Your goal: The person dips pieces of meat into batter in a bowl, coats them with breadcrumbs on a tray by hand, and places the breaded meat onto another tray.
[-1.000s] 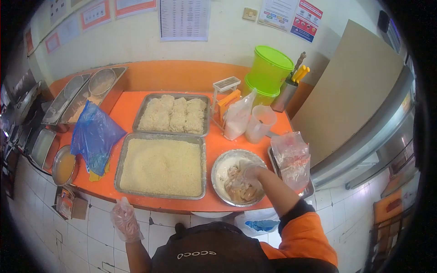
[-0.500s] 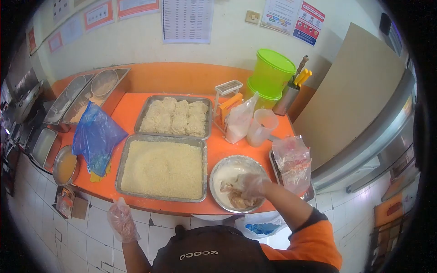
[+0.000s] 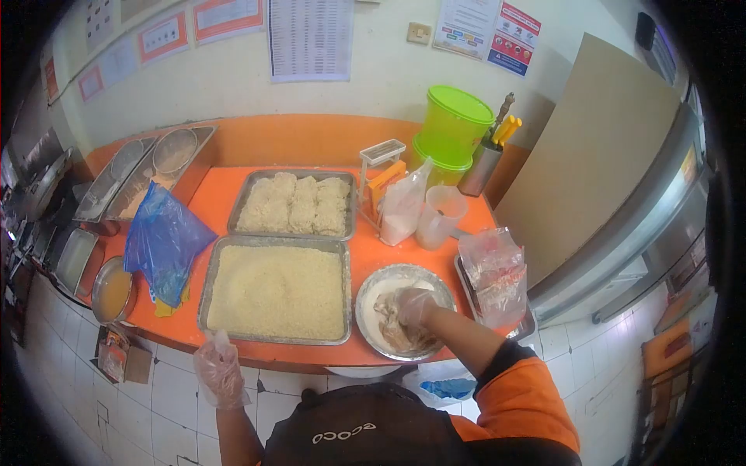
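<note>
My right hand (image 3: 416, 308), in a clear plastic glove, reaches down into a round metal bowl (image 3: 444, 289) with white flour or batter. Its fingers are closed around pale raw meat (image 3: 398, 335) coated in white; the fingertips are partly hidden. My left hand (image 3: 219, 371), also gloved, is held up in front of the table edge, holding nothing, its fingers loosely bent and apart. Left of the bowl, a large metal tray of yellowish crumbs (image 3: 280, 287) lies nearest that hand. Behind it stands another tray with crumb-coated pieces (image 3: 295, 203).
A blue plastic bag (image 3: 162, 241) lies at the left, near a pot of orange liquid (image 3: 114, 287). Behind the bowl stand a bag of white powder (image 3: 402, 210), a plastic jug (image 3: 440, 217) and green tubs (image 3: 458, 116). Plastic packets (image 3: 493, 276) lie on the right.
My right hand has shifted left and slightly up within the bowl, over the meat. My left hand has moved a little to the right. The view has tilted slightly.
</note>
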Available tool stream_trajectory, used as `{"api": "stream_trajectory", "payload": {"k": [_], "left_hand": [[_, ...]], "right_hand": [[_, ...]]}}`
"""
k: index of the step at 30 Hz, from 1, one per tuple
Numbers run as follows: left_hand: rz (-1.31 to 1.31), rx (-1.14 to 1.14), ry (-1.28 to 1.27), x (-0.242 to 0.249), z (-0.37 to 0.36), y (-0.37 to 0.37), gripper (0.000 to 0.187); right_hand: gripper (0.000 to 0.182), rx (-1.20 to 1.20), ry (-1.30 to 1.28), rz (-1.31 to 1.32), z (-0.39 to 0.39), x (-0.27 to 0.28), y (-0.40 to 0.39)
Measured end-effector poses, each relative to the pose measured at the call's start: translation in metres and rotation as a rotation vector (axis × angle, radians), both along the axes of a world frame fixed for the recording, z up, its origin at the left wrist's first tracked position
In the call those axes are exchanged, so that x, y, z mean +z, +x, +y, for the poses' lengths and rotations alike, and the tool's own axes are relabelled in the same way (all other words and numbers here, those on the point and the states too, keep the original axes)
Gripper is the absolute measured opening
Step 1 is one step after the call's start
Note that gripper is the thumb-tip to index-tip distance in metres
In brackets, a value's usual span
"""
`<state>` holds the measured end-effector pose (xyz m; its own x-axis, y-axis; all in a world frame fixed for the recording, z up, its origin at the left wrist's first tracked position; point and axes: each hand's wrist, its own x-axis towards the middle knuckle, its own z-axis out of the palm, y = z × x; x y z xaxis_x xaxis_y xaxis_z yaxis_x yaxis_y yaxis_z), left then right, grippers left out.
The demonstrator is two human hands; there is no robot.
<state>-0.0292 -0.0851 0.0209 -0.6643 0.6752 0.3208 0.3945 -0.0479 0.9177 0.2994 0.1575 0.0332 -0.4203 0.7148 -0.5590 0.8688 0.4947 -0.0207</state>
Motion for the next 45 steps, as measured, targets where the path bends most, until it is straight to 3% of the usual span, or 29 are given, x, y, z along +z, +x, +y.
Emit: {"api": "stream_trajectory", "payload": {"k": [1,2,4,5,6,7,9,10,12,13,14,16,17,20,22,24,25,27,28,31,34,38,41,44,45], "left_hand": [[0.05,-0.015,-0.027,-0.002,-0.004,-0.004,0.016],[-0.064,0.065,0.107,-0.01,-0.005,-0.003,0.019],[-0.288,0.23,0.368,-0.031,-0.007,0.0,0.026],[-0.218,0.222,0.225,-0.035,-0.013,-0.006,0.025],[-0.148,0.211,0.079,-0.039,-0.021,-0.016,0.024],[-0.077,0.193,-0.068,-0.041,-0.025,-0.022,0.023],[-0.092,0.087,0.083,-0.048,-0.021,-0.017,0.018],[-0.098,0.032,0.159,-0.051,-0.019,-0.015,0.015],[-0.348,0.04,0.267,-0.053,-0.012,-0.011,0.013],[-0.473,0.044,0.322,-0.051,-0.01,-0.009,0.012],[-0.367,0.079,0.259,-0.045,-0.009,-0.006,0.012],[-0.159,0.147,0.132,-0.032,-0.011,0.001,0.014],[-0.192,0.124,0.162,-0.032,-0.013,-0.001,0.014],[-0.184,0.092,0.203,-0.04,-0.023,-0.015,0.015],[-0.025,0.108,0.162,-0.046,-0.028,-0.023,0.014],[-0.089,0.2,0.007,-0.044,-0.026,-0.023,0.012],[-0.13,0.205,0.025,-0.042,-0.023,-0.02,0.011],[-0.222,0.175,0.16,-0.04,-0.015,-0.01,0.011],[-0.27,0.138,0.277,-0.037,-0.01,-0.003,0.012],[-0.282,0.02,0.106,-0.02,-0.004,0.008,0.011],[-0.063,-0.016,-0.019,-0.004,0.006,0.015,0.011],[-0.159,0.019,0.107,-0.016,0.004,0.007,0.009],[-0.203,0.137,0.103,-0.026,-0.003,-0.001,0.013],[-0.169,0.216,0.127,-0.037,-0.003,-0.002,0.016],[-0.134,0.193,0.069,-0.034,-0.003,-0.002,0.017]], "right_hand": [[0.032,-0.015,0.027,0.026,-0.004,0.012,0.001],[0.029,-0.029,0.05,0.05,-0.01,0.024,0.001],[0.029,0.308,0.072,0.068,-0.03,0.052,-0.004],[0.029,0.476,0.08,0.078,-0.035,0.058,-0.006],[0.03,0.488,0.269,0.208,-0.039,0.035,-0.003],[0.031,0.491,0.457,0.339,-0.047,-0.007,0.005],[0.031,0.308,0.5,0.437,-0.051,-0.036,0.004],[0.031,0.13,0.354,0.404,-0.049,-0.035,-0.012],[0.032,0.032,0.167,0.264,-0.034,-0.041,-0.024],[0.035,0.106,0.123,0.157,-0.021,-0.049,-0.027],[0.037,0.181,0.08,0.049,-0.011,-0.055,-0.028],[0.035,0.162,0.075,0.074,-0.008,-0.042,-0.026],[0.035,0.152,0.073,0.086,-0.007,-0.033,-0.024],[0.045,-0.185,-0.088,0.186,-0.013,0.031,-0.008],[0.055,-0.034,0.029,0.105,-0.032,0.064,0.006],[0.065,-0.012,0.069,0.204,-0.026,0.046,0.031],[0.07,-0.067,0.048,0.343,-0.014,-0.003,0.053],[0.075,-0.081,0.088,0.376,-0.014,-0.024,0.057],[0.075,-0.04,0.15,0.272,-0.026,-0.011,0.042],[0.069,-0.131,0.225,0.113,-0.02,-0.021,0.007],[0.055,-0.161,0.113,0.07,0.01,-0.044,0.004],[0.041,-0.018,0.121,-0.03,0.017,-0.036,0.002],[0.044,0.184,0.002,-0.191,0.021,-0.019,-0.005],[0.048,0.077,-0.122,-0.153,-0.006,0.043,-0.04],[0.043,0.147,0.004,-0.124,0.002,0.005,-0.036]]}}
